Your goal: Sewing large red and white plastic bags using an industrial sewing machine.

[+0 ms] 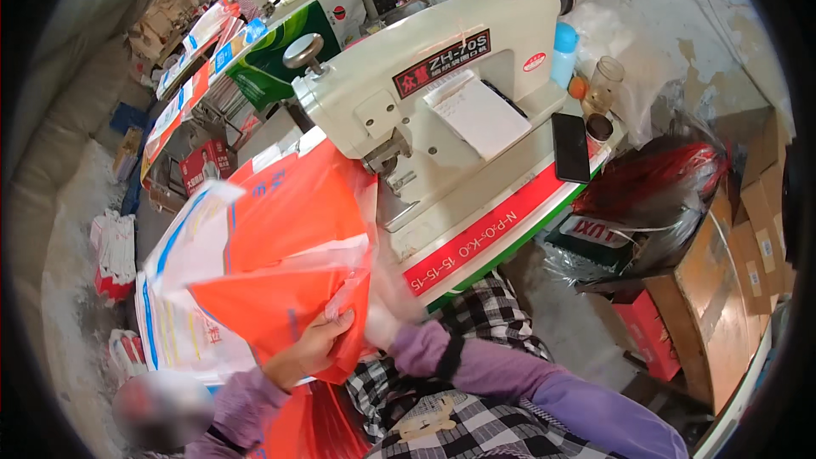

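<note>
Orange plastic sack [293,293] apparently being arranged beside cream metal sewing machine [416,59], being pinched by left hand [320,345]; blurred right hand's [384,323] grip cannot be told; edge-aligning seemingly being called for

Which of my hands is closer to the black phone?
Right. The right hand, blurred, is left of the phone and lower in view; the left hand is farther left, gripping the orange sack.
</note>
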The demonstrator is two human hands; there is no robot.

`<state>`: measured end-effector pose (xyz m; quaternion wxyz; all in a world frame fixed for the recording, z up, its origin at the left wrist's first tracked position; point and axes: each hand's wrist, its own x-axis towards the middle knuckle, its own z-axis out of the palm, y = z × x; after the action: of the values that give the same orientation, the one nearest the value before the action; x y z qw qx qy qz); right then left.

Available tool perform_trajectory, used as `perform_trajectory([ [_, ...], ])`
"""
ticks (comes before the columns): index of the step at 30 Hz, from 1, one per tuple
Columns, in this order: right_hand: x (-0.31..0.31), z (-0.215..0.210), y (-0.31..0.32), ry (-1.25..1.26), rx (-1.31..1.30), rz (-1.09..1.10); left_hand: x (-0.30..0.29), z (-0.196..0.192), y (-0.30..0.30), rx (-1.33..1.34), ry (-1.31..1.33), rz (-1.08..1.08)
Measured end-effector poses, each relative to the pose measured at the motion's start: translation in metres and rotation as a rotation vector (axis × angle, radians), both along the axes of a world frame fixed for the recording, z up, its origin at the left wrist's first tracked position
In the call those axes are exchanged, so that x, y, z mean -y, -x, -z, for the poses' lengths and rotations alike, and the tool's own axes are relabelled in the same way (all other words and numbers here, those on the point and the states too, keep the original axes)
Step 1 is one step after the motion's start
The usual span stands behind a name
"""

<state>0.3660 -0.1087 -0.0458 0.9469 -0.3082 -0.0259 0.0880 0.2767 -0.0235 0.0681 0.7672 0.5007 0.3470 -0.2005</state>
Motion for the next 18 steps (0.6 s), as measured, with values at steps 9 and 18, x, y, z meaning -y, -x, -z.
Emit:
perform_trajectory([
  [9,0.066,-0.009,-0.031,0.13,0.03,-0.593,0.043,-0.051,-0.066,0.42,-1.214,1.22],
  [18,0.168,-0.049,0.032,0.941,0.194,-0.579,0.089,-0.05,-0.08,0.561,-0.823,1.973],
])
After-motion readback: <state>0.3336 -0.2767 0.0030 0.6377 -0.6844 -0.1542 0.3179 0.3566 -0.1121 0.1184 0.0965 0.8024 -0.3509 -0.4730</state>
